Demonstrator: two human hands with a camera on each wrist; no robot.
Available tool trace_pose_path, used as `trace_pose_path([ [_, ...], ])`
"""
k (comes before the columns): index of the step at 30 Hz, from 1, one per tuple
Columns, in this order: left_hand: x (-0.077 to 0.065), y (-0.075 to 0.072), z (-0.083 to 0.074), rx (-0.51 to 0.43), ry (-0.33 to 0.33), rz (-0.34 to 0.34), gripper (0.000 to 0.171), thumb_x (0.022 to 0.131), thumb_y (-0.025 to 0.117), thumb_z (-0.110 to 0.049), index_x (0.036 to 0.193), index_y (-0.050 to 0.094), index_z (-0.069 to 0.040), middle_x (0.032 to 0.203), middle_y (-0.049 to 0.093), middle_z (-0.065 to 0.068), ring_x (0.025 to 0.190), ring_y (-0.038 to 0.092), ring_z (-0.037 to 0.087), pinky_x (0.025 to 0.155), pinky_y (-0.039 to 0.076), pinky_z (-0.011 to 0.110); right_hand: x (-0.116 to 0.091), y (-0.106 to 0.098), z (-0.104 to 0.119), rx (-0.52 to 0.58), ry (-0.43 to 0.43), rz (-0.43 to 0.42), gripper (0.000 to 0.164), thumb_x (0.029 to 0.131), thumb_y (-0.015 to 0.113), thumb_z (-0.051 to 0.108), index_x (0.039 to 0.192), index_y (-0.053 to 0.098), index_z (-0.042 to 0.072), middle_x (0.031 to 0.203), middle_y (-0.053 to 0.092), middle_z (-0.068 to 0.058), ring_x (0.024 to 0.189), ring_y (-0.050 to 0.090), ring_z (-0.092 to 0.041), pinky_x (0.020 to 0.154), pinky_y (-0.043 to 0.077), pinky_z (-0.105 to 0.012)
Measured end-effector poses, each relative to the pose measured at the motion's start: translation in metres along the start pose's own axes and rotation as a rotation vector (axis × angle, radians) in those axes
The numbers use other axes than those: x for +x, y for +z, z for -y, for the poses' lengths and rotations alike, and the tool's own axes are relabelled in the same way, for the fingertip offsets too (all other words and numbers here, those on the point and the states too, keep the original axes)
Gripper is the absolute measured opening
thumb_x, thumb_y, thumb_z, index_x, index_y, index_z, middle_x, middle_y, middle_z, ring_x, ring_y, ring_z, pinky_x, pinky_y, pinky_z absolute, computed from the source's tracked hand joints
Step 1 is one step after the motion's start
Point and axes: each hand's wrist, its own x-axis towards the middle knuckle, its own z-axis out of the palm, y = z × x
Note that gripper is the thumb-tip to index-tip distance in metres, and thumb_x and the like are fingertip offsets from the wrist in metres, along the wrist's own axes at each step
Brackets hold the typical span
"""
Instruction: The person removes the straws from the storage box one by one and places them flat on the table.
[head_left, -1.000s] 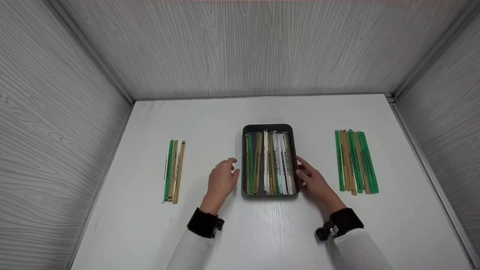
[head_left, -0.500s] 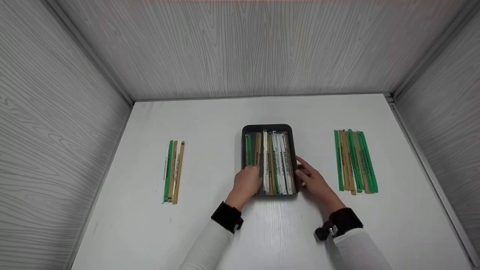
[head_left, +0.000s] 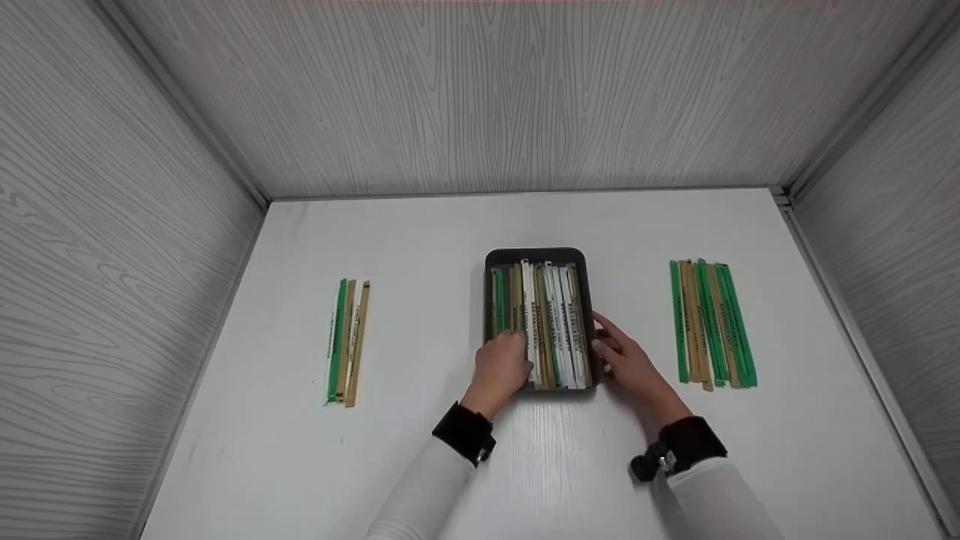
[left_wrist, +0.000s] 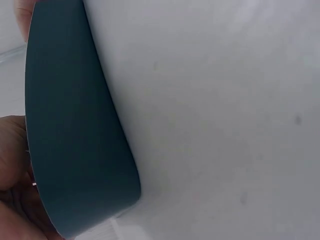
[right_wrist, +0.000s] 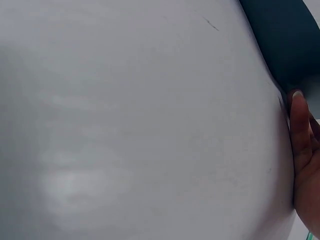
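A dark rectangular tray [head_left: 534, 255] holds several long, thin paper-wrapped sticks [head_left: 553, 322] with printed text, in white, brown and green. Over its near left part, my left hand [head_left: 501, 367] reaches in with curled fingers and grips some of these sticks. Its fingertips are hidden inside the tray. In the left wrist view, the curled left hand [left_wrist: 12, 160] shows behind the tray wall [left_wrist: 75, 125]. My right hand [head_left: 634, 367] touches the tray's right side from outside. The right wrist view shows a finger of the right hand [right_wrist: 305, 135] against the wall.
A small row of wrapped sticks [head_left: 347, 345] lies on the white table [head_left: 420, 247] at the left. A larger group of green and brown wrapped sticks [head_left: 712, 322] lies at the right. Grey wood-grain panels [head_left: 517, 97] stand at the back and both sides.
My left hand has moved right from beside the tray into it. A white wrapped stick has shifted slightly left, closer to the brown ones. The right hand stays at the tray's side.
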Motion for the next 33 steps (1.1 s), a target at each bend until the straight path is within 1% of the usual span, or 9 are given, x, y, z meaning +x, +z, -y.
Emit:
trace_pose_path([
  [4,0.001,0.001,-0.001,-0.022,-0.022,0.003,0.011,0.08,0.074,-0.008,0.086,0.067,-0.003,0.079,0.064,0.01,0.064,0.062,0.024,0.047,0.049,0.037,0.0,0.001,-0.001,-0.001,-0.011,-0.012,0.055,0.105,0.048,0.03,0.156,0.029,0.026,0.14,0.046,-0.02,0.091,0.057,-0.027,0.069,0.05,-0.036],
  [6,0.002,0.001,-0.001,-0.029,-0.038,0.015,0.011,0.08,0.073,-0.007,0.088,0.067,-0.003,0.079,0.065,0.011,0.063,0.062,0.024,0.046,0.048,0.037,-0.001,0.001,-0.001,-0.002,-0.012,-0.011,0.055,0.105,0.048,0.03,0.156,0.028,0.025,0.139,0.046,-0.02,0.092,0.057,-0.027,0.07,0.05,-0.036],
  [10,0.004,0.001,-0.001,-0.042,-0.06,0.045,0.02,0.082,0.069,-0.003,0.101,0.068,0.001,0.083,0.067,0.014,0.064,0.063,0.024,0.046,0.048,0.035,-0.001,0.0,0.0,0.0,-0.005,-0.004,0.056,0.105,0.047,0.031,0.157,0.026,0.024,0.14,0.045,-0.021,0.093,0.056,-0.027,0.071,0.049,-0.036],
  [13,0.004,0.001,-0.001,-0.05,-0.065,0.061,0.027,0.083,0.067,-0.001,0.109,0.067,0.003,0.086,0.068,0.015,0.066,0.064,0.025,0.047,0.049,0.035,-0.005,0.0,0.009,0.002,-0.001,0.015,0.056,0.106,0.046,0.026,0.157,0.024,0.018,0.141,0.044,-0.024,0.093,0.056,-0.028,0.071,0.049,-0.036],
  [17,0.004,0.001,0.0,-0.07,-0.06,0.061,0.019,0.082,0.066,0.001,0.102,0.066,0.003,0.082,0.066,0.015,0.062,0.063,0.024,0.047,0.049,0.035,-0.005,0.0,0.009,0.016,-0.013,0.022,0.056,0.106,0.046,0.023,0.157,0.024,0.016,0.14,0.043,-0.025,0.09,0.057,-0.028,0.068,0.051,-0.036],
  [20,0.003,0.002,-0.001,-0.087,-0.058,0.054,0.014,0.082,0.064,0.004,0.096,0.064,0.002,0.078,0.065,0.014,0.06,0.062,0.024,0.046,0.048,0.034,-0.001,0.001,-0.001,0.027,-0.021,0.003,0.057,0.105,0.048,0.027,0.157,0.026,0.022,0.14,0.045,-0.022,0.089,0.057,-0.026,0.065,0.052,-0.035],
  [24,0.003,0.002,-0.002,-0.094,-0.062,0.049,0.02,0.081,0.062,0.007,0.101,0.063,0.004,0.078,0.064,0.015,0.061,0.062,0.024,0.047,0.048,0.034,-0.001,0.001,0.0,0.022,-0.019,-0.005,0.056,0.105,0.049,0.029,0.156,0.028,0.024,0.14,0.045,-0.02,0.091,0.057,-0.027,0.067,0.051,-0.036],
  [29,0.001,-0.001,-0.002,-0.093,-0.067,0.049,0.032,0.08,0.063,0.007,0.112,0.061,0.007,0.085,0.066,0.018,0.066,0.065,0.027,0.051,0.051,0.035,-0.001,0.001,0.0,0.004,-0.027,-0.007,0.056,0.105,0.048,0.029,0.156,0.027,0.023,0.138,0.046,-0.02,0.091,0.057,-0.027,0.067,0.05,-0.035],
  [33,-0.001,-0.003,-0.003,-0.083,-0.065,0.043,0.033,0.081,0.063,0.009,0.114,0.06,0.007,0.088,0.067,0.019,0.069,0.066,0.028,0.054,0.052,0.036,-0.003,0.0,0.004,0.014,-0.022,0.002,0.056,0.105,0.048,0.027,0.157,0.027,0.021,0.137,0.047,-0.021,0.091,0.057,-0.026,0.067,0.051,-0.034],
])
